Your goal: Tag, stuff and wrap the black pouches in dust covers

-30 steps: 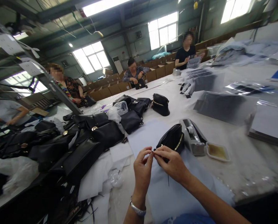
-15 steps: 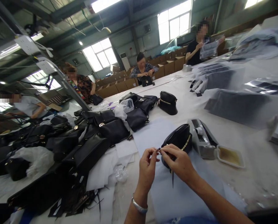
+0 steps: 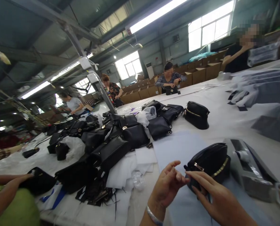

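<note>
A black handbag [image 3: 210, 160] with a gold zip and a gold-toned chain strip stands on pale sheets in front of me. My left hand [image 3: 167, 185] is beside its left end, fingers loosely apart, holding nothing that I can see. Across the bag's near side reaches my right hand [image 3: 217, 194], its fingertips close to the left fingers. Below its fingers shows a sliver of a thin dark tool [image 3: 210, 199], mostly hidden by the hand. A silver bangle [image 3: 154, 216] circles my left wrist.
Many black bags [image 3: 114, 150] are heaped at left, with white foam sheets [image 3: 121, 172] and black tags [image 3: 99, 194] before them. A tape dispenser [image 3: 250, 169] stands right of my bag. Another black bag [image 3: 196, 114] stands beyond. A co-worker's arm [image 3: 10, 185] reaches in at lower left; others work across.
My fingertips were pinched together in front of the bag; now my left fingers have spread and my right fingers have stretched out. The view has swung left, bringing a nearby co-worker into sight.
</note>
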### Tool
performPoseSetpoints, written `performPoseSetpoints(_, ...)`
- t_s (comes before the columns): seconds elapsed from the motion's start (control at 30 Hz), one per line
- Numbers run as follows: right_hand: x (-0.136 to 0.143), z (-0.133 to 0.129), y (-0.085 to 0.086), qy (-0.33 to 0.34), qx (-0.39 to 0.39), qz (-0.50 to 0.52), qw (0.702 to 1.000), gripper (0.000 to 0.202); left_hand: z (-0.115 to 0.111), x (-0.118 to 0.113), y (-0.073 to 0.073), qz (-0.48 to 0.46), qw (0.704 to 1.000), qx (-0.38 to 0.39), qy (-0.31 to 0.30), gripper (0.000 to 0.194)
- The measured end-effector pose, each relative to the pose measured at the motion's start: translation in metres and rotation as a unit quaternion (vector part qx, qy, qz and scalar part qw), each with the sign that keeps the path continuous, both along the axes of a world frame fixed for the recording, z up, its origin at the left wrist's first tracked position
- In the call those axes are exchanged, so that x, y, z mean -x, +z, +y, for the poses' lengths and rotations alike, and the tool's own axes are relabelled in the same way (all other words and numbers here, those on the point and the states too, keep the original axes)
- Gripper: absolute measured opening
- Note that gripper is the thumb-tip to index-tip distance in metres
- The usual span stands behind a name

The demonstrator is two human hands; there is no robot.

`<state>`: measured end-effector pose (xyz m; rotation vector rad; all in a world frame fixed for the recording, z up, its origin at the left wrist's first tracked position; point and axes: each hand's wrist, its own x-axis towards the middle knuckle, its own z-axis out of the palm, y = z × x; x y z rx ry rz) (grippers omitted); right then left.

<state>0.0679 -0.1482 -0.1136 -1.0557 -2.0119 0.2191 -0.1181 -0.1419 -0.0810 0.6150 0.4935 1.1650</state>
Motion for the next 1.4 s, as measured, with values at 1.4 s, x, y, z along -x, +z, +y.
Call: performPoseSetpoints(1.4, 0.016, 0.005, 0.012, 0.017, 0.031, 0.048, 0.998, 0.018, -0.021, -0.004, -0.019, 0.435, 0.855, -0.181, 0.217, 0.014)
